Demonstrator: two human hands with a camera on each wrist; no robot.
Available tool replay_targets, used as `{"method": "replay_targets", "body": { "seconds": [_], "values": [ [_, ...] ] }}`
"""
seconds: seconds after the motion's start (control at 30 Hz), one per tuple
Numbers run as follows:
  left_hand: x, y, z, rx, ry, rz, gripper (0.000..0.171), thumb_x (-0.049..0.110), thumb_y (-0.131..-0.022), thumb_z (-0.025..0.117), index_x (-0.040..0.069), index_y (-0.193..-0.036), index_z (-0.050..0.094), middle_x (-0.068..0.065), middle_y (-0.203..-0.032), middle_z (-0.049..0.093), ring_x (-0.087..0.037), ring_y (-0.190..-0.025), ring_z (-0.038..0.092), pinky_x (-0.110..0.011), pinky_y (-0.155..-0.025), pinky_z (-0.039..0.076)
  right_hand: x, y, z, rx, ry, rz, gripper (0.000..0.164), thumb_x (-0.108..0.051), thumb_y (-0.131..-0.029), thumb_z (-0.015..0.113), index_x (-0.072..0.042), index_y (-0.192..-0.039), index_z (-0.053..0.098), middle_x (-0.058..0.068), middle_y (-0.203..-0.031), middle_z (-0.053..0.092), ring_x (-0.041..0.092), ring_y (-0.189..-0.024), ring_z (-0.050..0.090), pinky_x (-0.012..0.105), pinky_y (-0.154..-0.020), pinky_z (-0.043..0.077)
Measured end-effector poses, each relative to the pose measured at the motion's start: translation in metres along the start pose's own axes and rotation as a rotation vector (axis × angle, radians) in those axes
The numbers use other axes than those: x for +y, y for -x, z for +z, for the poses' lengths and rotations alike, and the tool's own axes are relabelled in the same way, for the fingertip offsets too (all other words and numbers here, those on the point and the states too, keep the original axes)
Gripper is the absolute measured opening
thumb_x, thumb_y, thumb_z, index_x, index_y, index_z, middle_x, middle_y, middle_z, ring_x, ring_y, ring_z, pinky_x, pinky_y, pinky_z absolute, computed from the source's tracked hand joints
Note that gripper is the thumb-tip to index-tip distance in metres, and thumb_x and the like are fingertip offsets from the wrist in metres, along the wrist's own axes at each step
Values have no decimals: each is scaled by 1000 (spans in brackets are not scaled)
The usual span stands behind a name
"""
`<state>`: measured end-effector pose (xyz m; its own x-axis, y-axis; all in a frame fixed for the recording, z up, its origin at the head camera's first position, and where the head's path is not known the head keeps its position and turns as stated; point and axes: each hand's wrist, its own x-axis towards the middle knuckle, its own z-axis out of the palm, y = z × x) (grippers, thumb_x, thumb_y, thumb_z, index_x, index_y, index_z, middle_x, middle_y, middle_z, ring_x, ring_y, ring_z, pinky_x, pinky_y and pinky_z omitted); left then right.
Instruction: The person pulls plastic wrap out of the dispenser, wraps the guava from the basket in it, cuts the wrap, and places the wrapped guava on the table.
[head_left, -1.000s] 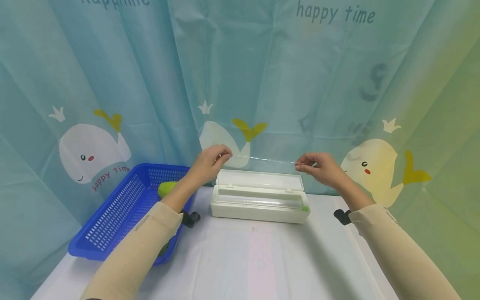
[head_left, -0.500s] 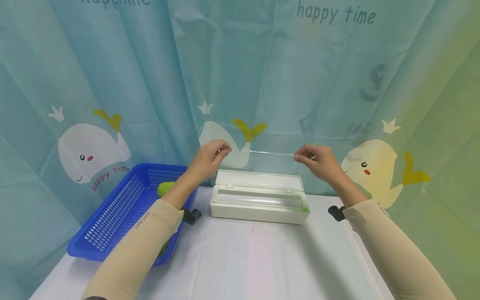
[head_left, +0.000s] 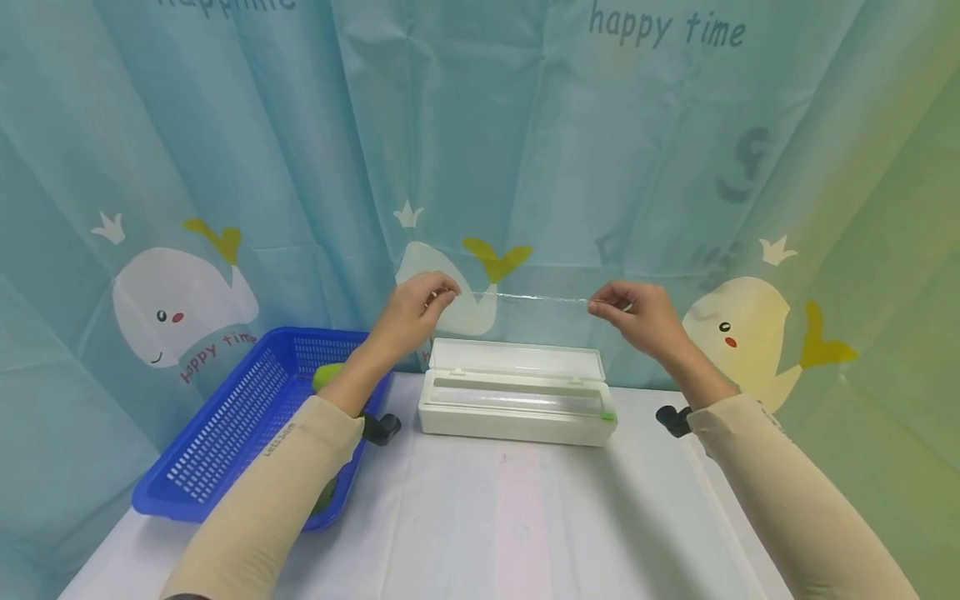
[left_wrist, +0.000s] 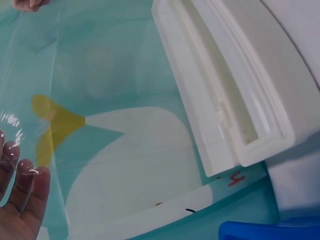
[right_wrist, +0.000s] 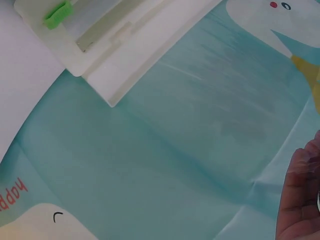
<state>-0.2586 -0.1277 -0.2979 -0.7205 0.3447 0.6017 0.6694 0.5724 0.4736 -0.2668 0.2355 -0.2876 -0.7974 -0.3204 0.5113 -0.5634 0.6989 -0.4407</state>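
A clear sheet of plastic wrap [head_left: 525, 297] is stretched between both hands, its upper edge a thin shiny line. My left hand [head_left: 420, 304] pinches one corner between thumb and fingers; my right hand [head_left: 637, 312] pinches the other. Both are raised above a white cling film dispenser [head_left: 517, 421], whose lid [head_left: 517, 360] stands open at the back. A roll of film shows in its slot, and a green slider [head_left: 607, 416] sits at its right end. In the left wrist view the film glints over the left fingers [left_wrist: 35, 190].
A blue plastic basket [head_left: 225, 417] stands on the left, partly behind the left forearm, with a green vegetable [head_left: 327, 375] inside. The white tabletop [head_left: 457, 517] runs in front of the dispenser. A printed curtain [head_left: 480, 125] hangs close behind.
Both hands have risen, lifting the film's edge higher above the dispenser. The dispenser and basket have stayed in place.
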Motion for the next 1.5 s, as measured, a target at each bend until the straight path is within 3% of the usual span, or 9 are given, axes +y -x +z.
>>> {"method": "replay_targets", "body": {
  "seconds": [0.37, 0.6, 0.93, 1.5],
  "values": [
    [5, -4, -6, 22, -4, 17, 16, 12, -103, 55, 5, -108, 68, -11, -106, 68, -23, -87, 60, -39, -76, 53, -8, -1, -8, 9, -15, -4, 8, -19, -93, 72, -11, -93, 75, 4, -80, 72, 22, -68, 65, 19, -57, 48],
    [7, -5, -9, 22, -13, 17, 18, 13, -103, 55, 4, -111, 68, -11, -106, 68, -24, -92, 61, -39, -78, 53, -11, -2, -11, 10, -18, 10, 11, -21, -93, 71, -11, -94, 75, 5, -81, 73, 27, -71, 65, 20, -58, 48],
    [11, -4, -12, 41, -10, 7, 18, 14, -103, 54, 7, -112, 68, -9, -107, 68, -23, -92, 62, -39, -78, 53, -18, -3, -16, 21, -4, 38, 7, -21, -91, 74, -15, -94, 76, -1, -80, 72, 13, -67, 62, 22, -58, 49],
    [24, -7, -22, 100, -9, 57, 17, 13, -103, 54, 6, -110, 68, -10, -107, 68, -22, -91, 63, -37, -75, 54, -28, -5, -29, 53, -28, 35, 10, -24, -92, 73, -14, -95, 76, 3, -83, 73, 17, -69, 63, 20, -59, 49]
  ]
}}
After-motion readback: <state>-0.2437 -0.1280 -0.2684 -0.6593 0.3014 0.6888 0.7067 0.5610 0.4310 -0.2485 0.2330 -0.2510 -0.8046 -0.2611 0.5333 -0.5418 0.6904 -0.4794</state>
